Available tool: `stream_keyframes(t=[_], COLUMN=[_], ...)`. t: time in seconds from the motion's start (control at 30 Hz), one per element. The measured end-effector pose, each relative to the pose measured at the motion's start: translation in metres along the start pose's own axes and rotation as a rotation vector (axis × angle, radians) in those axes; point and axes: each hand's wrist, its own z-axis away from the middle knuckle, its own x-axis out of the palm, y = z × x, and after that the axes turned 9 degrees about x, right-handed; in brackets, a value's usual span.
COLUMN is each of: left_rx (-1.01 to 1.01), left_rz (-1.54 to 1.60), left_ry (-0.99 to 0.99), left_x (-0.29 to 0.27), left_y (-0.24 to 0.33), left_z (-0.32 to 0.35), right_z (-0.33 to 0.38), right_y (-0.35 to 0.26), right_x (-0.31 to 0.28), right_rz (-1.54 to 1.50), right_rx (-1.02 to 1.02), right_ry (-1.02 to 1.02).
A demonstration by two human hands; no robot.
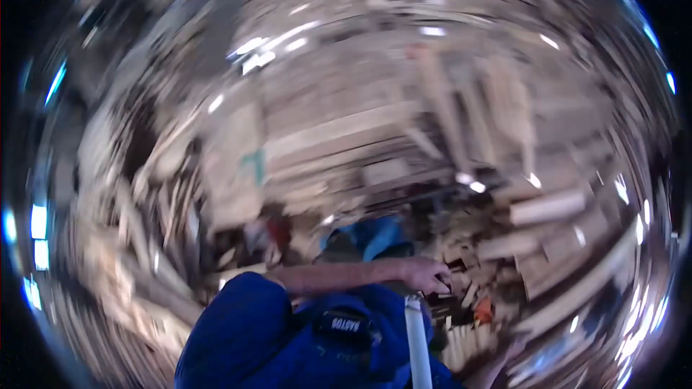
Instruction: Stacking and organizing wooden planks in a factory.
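Wood bits [471, 293] point many ways, just right of the left hand [427, 276] — nearer than the blurry right hand [513, 349]. Left fingers bent — can't tell if either hand grips.

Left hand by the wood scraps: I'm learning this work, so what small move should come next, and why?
Probably settle the left hand on one of the small wood scraps: it reaches across in front of the blue shirt, right beside them. Blur hides whether its grip already holds one.

Jumbled wood scraps [470, 274] lie across the floor [305, 232], their edges smeared by blur
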Motion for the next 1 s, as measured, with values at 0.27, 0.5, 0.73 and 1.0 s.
stream_keyframes(t=[0.27,0.5,0.73,1.0], left_rx=[-0.492,-1.528,-2.041,-1.372], left_rz=[0.039,-0.688,0.090,0.198], left_ry=[1.726,2.385,2.290,2.418], left_x=[0.043,0.211,0.306,0.351], left_y=[-0.073,-0.071,-0.100,-0.087], left_z=[0.378,0.640,0.684,0.675], right_z=[0.084,0.187,0.446,0.741], right_y=[-0.158,-0.326,-0.435,-0.360], right_x=[0.096,0.127,0.168,0.155], right_rz=[0.038,-0.175,-0.099,0.411], right_rx=[-0.468,-0.875,-1.009,-1.271], right_ry=[-0.323,-0.549,-1.523,-2.092])
